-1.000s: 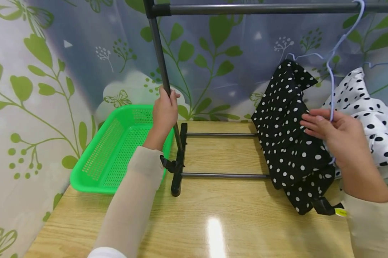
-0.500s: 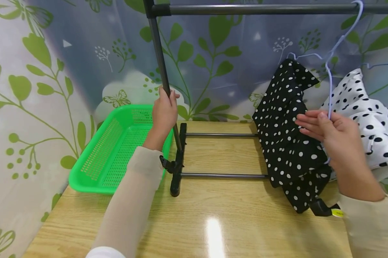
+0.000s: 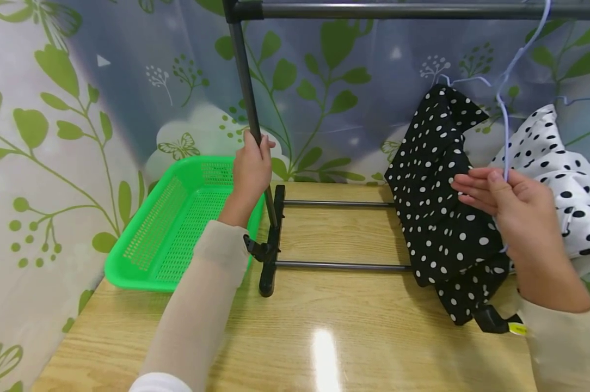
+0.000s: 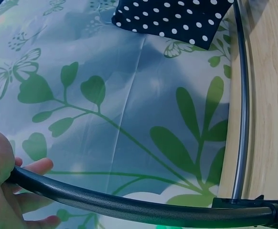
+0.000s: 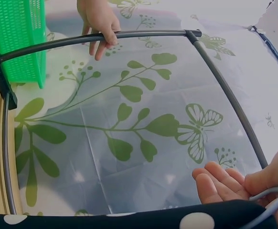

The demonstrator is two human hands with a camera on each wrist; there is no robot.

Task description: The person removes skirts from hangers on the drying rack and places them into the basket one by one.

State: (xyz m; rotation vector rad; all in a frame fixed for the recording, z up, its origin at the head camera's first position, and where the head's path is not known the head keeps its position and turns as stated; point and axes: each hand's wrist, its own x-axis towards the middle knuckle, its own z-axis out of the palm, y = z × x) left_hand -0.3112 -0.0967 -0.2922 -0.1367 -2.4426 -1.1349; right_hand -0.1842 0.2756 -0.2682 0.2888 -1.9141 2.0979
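My left hand (image 3: 252,170) grips the upright post (image 3: 243,71) of a dark metal clothes rack, thumb on one side and fingers round the other. On the right, my right hand (image 3: 527,215) holds a pale blue wire clothes hanger (image 3: 505,117) at the crook of the thumb, its fingers fairly straight. The hanger stands tilted, its upper end running up to the rack's top bar (image 3: 383,10). From its far end hangs a black cloth with white dots (image 3: 429,179), just left of my right hand. The garment's kind is unclear.
A green perforated plastic basket (image 3: 115,267) stands left of the rack on the wooden table (image 3: 363,326). White cloth with black dots (image 3: 581,204) hangs behind my right hand. Two thin lower bars (image 3: 344,265) run along the table. A leaf-patterned curtain (image 3: 344,103) backs everything.
The right hand and hanger have shifted slightly left, then slightly back. The left hand keeps its place on the post. The view has tipped down a little.
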